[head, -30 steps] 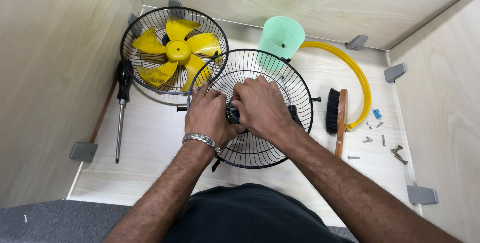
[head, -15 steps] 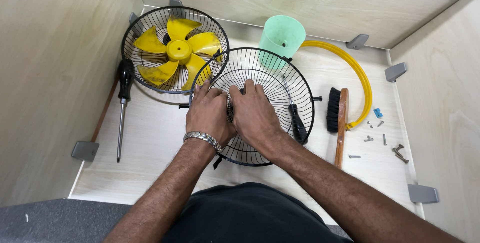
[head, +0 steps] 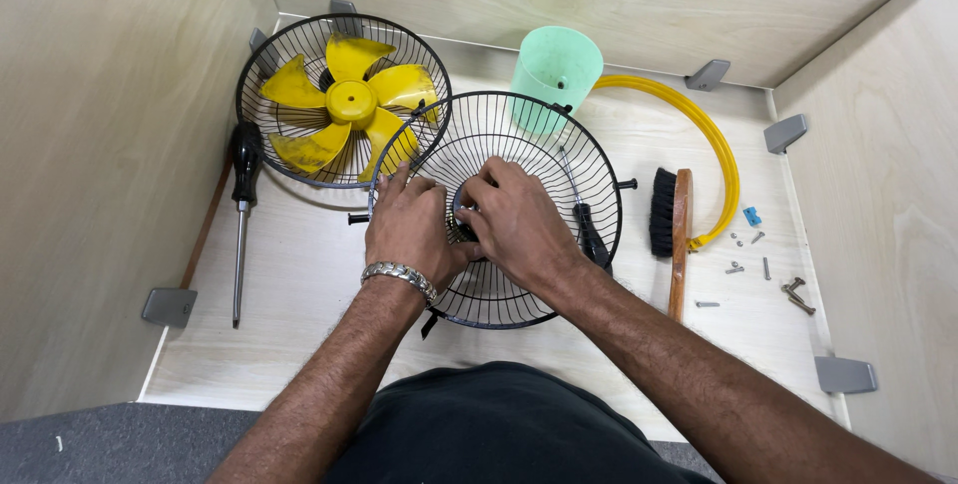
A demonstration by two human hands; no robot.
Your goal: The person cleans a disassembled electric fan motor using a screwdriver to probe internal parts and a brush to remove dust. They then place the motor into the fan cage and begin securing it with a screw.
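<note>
Black round wire fan guard [head: 529, 145] lies mid-counter. Left hand [head: 409, 230] and right hand [head: 519, 230] both curl closed on its dark centre hub [head: 462, 213]. Best done with left bracing, right turning squarely. Black-handled screwdriver [head: 242, 210] along left edge.

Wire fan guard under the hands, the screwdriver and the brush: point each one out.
Wire fan guard [head: 559, 150], head view, on its upper wires.
Screwdriver [head: 245, 160], head view, on its black handle.
Brush [head: 663, 210], head view, on its black bristles.
</note>
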